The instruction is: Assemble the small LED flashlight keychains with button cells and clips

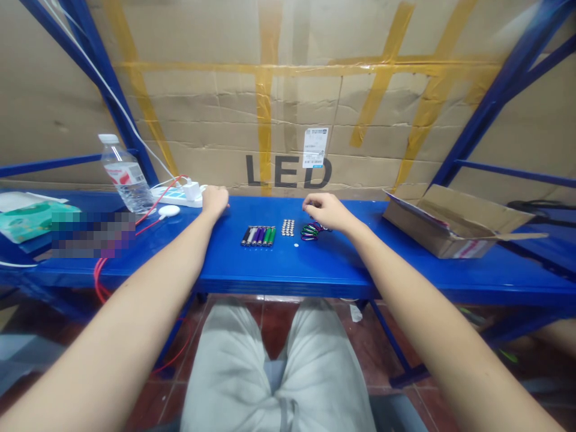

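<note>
My left hand (216, 202) is closed in a fist near the back edge of the blue table, beside the power strip; nothing shows in it. Across from it, my right hand (327, 211) has loosely curled fingers, with a gap at the thumb and nothing visible between them. Just below that hand lies a bunch of green and purple carabiner clips (309, 231). Small silver button cells (288, 227) are laid out in rows to their left. Further left, several small metal tubes (258, 236), like mini flashlights, stand side by side in black, silver, purple and green. A tiny white disc (296, 245) lies apart.
An open cardboard box (450, 240) sits on the table (288, 267) at right. At left are a water bottle (128, 180), a power strip (173, 197) with red and white cables, a white round charger (169, 211) and a green tissue pack (36, 219). A large cardboard sheet (216, 126) stands behind.
</note>
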The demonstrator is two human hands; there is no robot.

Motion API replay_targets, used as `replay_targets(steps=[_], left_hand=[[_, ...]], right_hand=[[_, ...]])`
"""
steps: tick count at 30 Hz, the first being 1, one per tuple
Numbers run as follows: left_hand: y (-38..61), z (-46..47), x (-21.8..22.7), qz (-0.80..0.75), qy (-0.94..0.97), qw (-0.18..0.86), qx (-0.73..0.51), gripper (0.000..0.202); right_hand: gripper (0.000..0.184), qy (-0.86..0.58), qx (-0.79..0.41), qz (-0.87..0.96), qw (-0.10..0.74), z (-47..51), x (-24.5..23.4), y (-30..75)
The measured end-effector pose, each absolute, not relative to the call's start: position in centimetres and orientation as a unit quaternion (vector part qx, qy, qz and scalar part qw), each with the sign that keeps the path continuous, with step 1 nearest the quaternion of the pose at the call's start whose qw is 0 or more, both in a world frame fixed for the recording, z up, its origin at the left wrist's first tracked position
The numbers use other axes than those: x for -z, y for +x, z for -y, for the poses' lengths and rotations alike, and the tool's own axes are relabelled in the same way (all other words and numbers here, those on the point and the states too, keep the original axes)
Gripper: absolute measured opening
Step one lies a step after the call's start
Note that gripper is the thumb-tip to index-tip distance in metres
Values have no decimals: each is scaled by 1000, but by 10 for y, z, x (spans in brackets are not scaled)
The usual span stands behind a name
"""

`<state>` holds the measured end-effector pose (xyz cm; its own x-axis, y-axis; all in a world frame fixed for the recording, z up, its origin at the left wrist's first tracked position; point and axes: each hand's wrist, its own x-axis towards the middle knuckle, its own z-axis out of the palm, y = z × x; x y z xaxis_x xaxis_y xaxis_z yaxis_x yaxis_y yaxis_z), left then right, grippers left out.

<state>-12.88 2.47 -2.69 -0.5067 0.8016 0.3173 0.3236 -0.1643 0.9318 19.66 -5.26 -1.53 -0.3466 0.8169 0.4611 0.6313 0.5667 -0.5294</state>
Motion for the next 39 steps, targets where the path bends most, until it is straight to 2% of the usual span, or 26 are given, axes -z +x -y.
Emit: replay_targets(steps=[8,14,20,26,31,39], left_hand=[[-132,-31,31,-613,412,273,-617,17],[-135,-31,33,-610,462,170,-621,30],[-132,-35,34,-624,520,117,-571,38],[-116,-38,34,-573,553,259,-547,22],[-97,-26,30,-487,518,405,-575,25],[-91,-12,29,-443,565,439,-539,21]], right_hand=[[17,-456,-138,805,353,55,14,196],[16,-456,-131,807,353,55,14,197],[18,-457,-133,805,353,52,15,197],[23,-458,-131,809,345,46,20,198],[44,-459,-169,796,356,42,27,199],[42,-465,-177,790,358,40,29,200]])
